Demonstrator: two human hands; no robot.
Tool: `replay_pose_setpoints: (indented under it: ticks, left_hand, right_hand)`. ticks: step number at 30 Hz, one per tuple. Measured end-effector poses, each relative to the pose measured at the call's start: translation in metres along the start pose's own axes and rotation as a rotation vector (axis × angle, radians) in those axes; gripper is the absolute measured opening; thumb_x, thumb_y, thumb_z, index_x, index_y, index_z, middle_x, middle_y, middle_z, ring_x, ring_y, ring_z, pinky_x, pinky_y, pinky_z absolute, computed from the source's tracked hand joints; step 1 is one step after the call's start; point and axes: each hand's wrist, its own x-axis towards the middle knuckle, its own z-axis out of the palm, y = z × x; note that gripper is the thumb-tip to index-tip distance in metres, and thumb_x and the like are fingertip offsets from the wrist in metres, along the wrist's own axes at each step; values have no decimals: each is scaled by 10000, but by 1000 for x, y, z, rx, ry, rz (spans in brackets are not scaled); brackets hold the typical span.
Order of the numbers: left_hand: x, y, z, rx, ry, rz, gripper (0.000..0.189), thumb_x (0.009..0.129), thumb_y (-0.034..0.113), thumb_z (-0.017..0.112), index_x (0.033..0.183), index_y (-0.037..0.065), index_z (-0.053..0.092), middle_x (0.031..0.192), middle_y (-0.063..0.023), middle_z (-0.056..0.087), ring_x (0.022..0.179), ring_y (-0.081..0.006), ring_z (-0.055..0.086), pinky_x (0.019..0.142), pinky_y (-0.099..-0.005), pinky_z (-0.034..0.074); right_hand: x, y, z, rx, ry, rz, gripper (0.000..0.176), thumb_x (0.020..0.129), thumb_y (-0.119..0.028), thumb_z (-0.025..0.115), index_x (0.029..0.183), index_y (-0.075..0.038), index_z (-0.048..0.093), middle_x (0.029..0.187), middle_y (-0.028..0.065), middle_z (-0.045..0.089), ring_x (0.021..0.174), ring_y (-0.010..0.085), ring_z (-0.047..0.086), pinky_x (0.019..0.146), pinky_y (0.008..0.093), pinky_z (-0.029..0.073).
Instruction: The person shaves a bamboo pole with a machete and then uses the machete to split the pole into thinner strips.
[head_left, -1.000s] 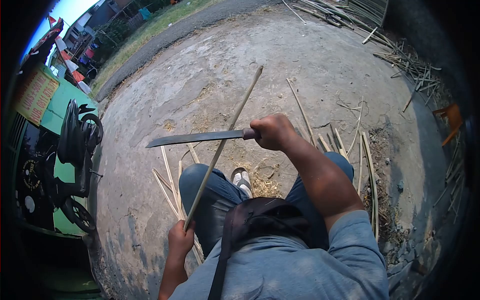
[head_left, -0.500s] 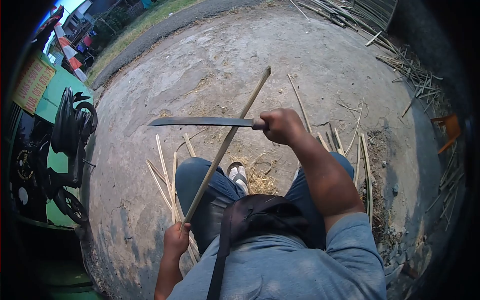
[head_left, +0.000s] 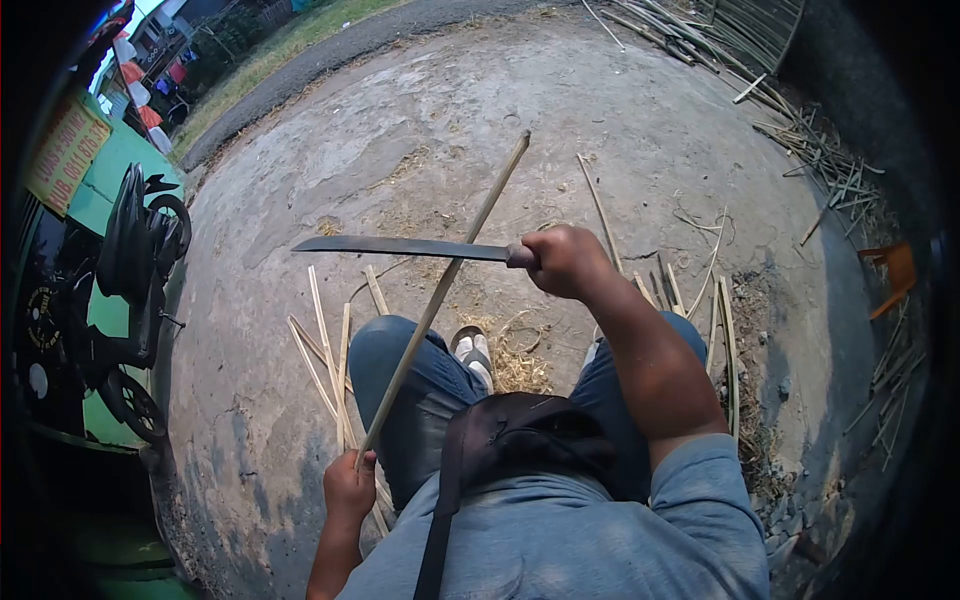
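Observation:
My right hand (head_left: 562,262) is closed around the handle of a machete (head_left: 400,246), whose long blade points left. The blade crosses over a bamboo strip (head_left: 420,335) at about the strip's middle. Down by my left thigh, my left hand (head_left: 350,485) grips the strip's near end. From there the strip slants up and to the right, its far end out over the concrete. Pale wood shavings (head_left: 522,365) lie on the ground between my feet.
Split bamboo strips (head_left: 330,350) lie by my left leg, and more strips (head_left: 727,350) by my right. A bamboo pile (head_left: 690,35) is at the upper right, near an orange plastic piece (head_left: 892,278). A motorbike (head_left: 130,290) stands at the left. A black bag (head_left: 530,440) rests on my lap.
The bamboo strip's far end has shifted slightly left. The machete's handle end has dropped a little, so the blade tilts slightly more. Both hands keep their grip.

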Motion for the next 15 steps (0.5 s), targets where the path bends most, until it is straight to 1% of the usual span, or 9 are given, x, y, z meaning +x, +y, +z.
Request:
replay_pose_setpoints:
  ticks: [2,5,7,9,10,13,14,15]
  left_hand:
    - [0,-1,-4,-1,-14,-8,752,1019,689,498,750,-8,584,700,-247,589,700,-493,611,613,-529,456]
    - [5,0,-10,-15,-39,-12,735,1025,671,504,752,-6,584,703,-246,587,697,-496,606,608,-532,449]
    - [7,2,-11,-9,-58,-39,723,1027,660,511,756,-6,586,711,-249,590,702,-499,608,612,-536,450]
    - [7,5,-12,20,-47,-27,711,1027,650,518,765,-6,590,721,-253,596,714,-501,612,619,-543,452]
    - [7,6,-11,35,-39,-23,705,1027,645,522,769,-7,592,727,-255,599,720,-502,614,623,-547,453]
    - [5,7,-6,68,-3,10,688,1028,634,529,785,-6,600,745,-258,608,744,-507,617,635,-554,456]
    - [3,4,-4,60,8,11,686,1029,633,528,788,-6,602,748,-258,608,748,-508,617,637,-555,456]
    - [3,1,0,51,20,16,685,1029,632,527,791,-5,603,750,-258,609,751,-508,617,638,-556,456]
  right_hand:
    - [5,12,-2,75,-18,173,230,984,-343,653,966,-146,770,910,150,754,882,378,725,770,492,570]
    - [4,11,0,117,-43,211,234,987,-359,657,974,-157,774,919,148,755,890,377,725,775,497,571]
    - [2,6,10,91,-109,112,124,905,-245,685,953,-160,762,902,158,748,889,385,725,776,496,573]
    - [-4,-9,14,42,-159,27,89,849,-195,720,927,-155,733,833,167,718,814,401,707,711,500,561]
    - [-7,-18,12,28,-172,1,87,816,-188,735,894,-148,722,818,151,716,808,399,708,711,507,564]
    - [-3,-22,11,-38,-169,-74,88,796,-179,736,877,-146,719,809,142,714,815,400,708,704,513,564]
    - [-1,-17,12,-7,-143,-40,89,789,-177,735,868,-141,720,796,149,703,827,400,707,715,515,563]
    - [2,-6,15,-15,-108,-52,68,821,-164,718,881,-133,727,825,164,712,837,407,702,720,510,559]
